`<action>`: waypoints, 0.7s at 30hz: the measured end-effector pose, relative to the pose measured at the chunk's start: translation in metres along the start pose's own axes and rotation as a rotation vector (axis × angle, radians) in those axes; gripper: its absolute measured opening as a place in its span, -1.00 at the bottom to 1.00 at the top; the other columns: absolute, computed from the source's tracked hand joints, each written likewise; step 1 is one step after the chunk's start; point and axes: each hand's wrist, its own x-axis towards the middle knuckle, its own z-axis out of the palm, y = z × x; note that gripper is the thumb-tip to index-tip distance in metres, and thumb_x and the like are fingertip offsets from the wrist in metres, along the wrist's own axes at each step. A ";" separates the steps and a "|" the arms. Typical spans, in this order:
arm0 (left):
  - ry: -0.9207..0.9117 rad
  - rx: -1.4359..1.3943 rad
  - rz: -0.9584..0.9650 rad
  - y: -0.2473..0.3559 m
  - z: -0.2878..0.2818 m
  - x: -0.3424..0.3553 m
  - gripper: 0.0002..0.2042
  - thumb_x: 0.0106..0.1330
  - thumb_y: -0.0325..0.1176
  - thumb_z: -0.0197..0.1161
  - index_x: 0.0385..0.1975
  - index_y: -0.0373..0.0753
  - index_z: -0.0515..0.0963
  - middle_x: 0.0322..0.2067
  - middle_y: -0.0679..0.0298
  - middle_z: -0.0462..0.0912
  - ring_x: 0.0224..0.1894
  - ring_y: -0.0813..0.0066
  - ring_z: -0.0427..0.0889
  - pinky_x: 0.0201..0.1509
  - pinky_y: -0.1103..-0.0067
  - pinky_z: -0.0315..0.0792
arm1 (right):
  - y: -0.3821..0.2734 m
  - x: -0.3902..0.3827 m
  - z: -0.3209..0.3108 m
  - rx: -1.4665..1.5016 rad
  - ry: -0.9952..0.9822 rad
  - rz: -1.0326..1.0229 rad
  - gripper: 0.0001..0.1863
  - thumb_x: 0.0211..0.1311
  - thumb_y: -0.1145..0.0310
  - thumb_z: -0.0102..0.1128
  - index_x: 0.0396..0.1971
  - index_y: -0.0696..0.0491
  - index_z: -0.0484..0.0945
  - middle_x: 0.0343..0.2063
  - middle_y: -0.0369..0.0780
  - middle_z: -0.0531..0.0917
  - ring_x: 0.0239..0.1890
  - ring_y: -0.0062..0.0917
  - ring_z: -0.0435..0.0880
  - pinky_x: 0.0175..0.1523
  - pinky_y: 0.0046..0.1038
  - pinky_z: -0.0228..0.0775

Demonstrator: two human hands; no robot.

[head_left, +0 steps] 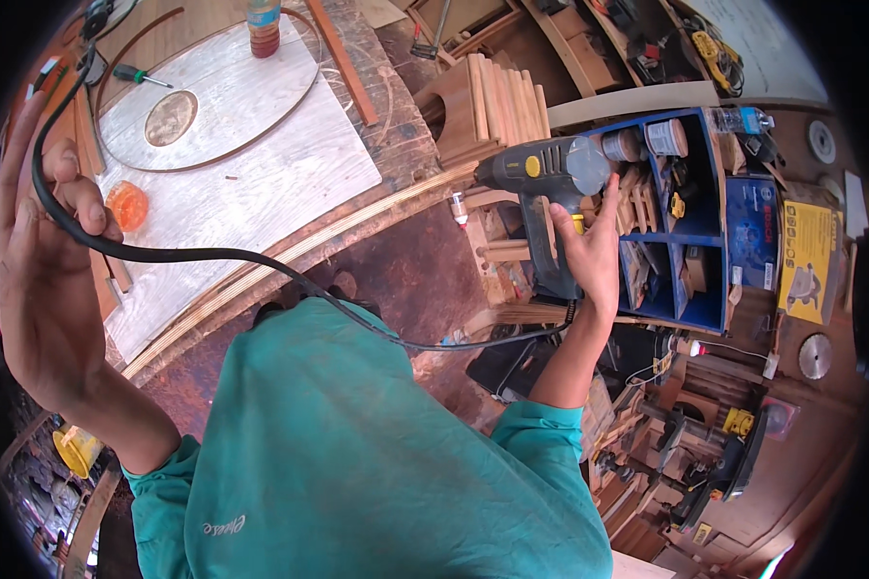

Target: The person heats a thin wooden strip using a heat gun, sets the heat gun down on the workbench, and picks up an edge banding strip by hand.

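My right hand (pixel 592 256) grips a dark grey corded power tool (pixel 541 179) with a pistol-shaped handle, a yellow button and a yellow trigger; its exact kind is unclear. The thumb rests across the handle, and one finger points up along the rounded light-grey end. From the base of the handle a black power cable (pixel 232 255) sags across in front of me to my left hand (pixel 53 241). There, raised beside the workbench, curled fingers hold the cable, which continues up past the bench's far left.
On the workbench lie a pale wood-patterned board (pixel 290 169), a screwdriver (pixel 143 75), an orange container (pixel 127 206), a bottle (pixel 264 29) and a wooden strip (pixel 343 63). A blue shelf unit (pixel 690 246) stands right, with stacked wooden pieces (pixel 497 101) nearby. Tools clutter the lower right.
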 end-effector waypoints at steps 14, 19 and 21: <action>0.113 0.034 0.017 0.007 0.040 -0.011 -0.32 0.56 -0.23 -0.08 0.53 -0.52 -0.08 0.22 0.09 0.36 -0.15 0.58 0.50 0.01 0.63 0.42 | 0.033 0.023 -0.010 -0.026 0.006 -0.066 0.09 0.31 0.19 0.39 0.53 0.35 -0.19 0.39 0.24 0.34 0.44 -0.11 0.38 0.45 -0.31 0.22; 0.085 0.107 0.022 0.003 0.039 -0.015 -0.30 0.55 -0.22 -0.06 0.53 -0.52 -0.08 0.30 0.05 0.32 -0.15 0.59 0.50 0.01 0.65 0.41 | 0.027 0.028 -0.011 0.041 -0.051 -0.008 0.10 0.30 0.18 0.40 0.53 0.35 -0.19 0.41 0.25 0.29 0.46 -0.10 0.35 0.46 -0.32 0.20; 0.115 0.119 0.026 0.006 0.044 -0.017 -0.30 0.55 -0.21 -0.06 0.53 -0.53 -0.08 0.27 0.06 0.32 -0.14 0.58 0.50 0.00 0.65 0.41 | 0.025 0.033 -0.010 0.094 -0.081 -0.003 0.10 0.30 0.18 0.40 0.53 0.35 -0.18 0.42 0.25 0.28 0.47 -0.10 0.34 0.46 -0.32 0.19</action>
